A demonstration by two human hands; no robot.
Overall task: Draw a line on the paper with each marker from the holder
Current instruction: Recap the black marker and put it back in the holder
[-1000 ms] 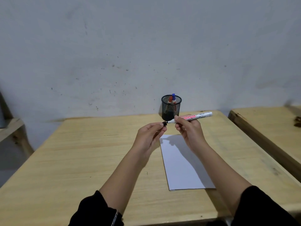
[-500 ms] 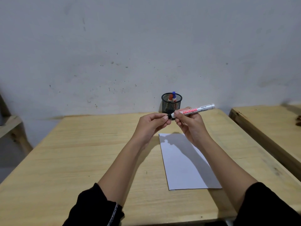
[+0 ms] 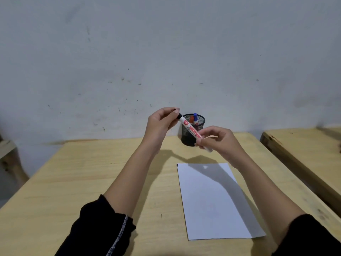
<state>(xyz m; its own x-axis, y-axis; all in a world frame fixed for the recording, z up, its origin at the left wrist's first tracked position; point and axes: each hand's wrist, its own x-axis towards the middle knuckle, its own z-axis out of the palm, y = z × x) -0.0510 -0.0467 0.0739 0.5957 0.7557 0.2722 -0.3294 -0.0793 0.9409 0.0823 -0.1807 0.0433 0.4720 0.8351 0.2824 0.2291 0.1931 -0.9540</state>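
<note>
I hold a white marker (image 3: 190, 128) with red lettering slantwise in the air in front of the holder. My right hand (image 3: 218, 140) grips its lower barrel. My left hand (image 3: 162, 122) pinches its black cap end at the upper left. The black mesh holder (image 3: 188, 139) stands at the far edge of the table with a red-capped and a blue-capped marker (image 3: 195, 119) inside. A white sheet of paper (image 3: 212, 204) lies flat on the table below my right hand, partly in my arms' shadow.
The wooden table (image 3: 92, 182) runs up to a grey wall. A second wooden table (image 3: 302, 150) stands to the right across a narrow gap. Part of a wooden frame (image 3: 7, 154) shows at the far left.
Both hands rose and the marker turned from nearly level to slanting, cap end up-left. My right hand slid down to the barrel's lower end.
</note>
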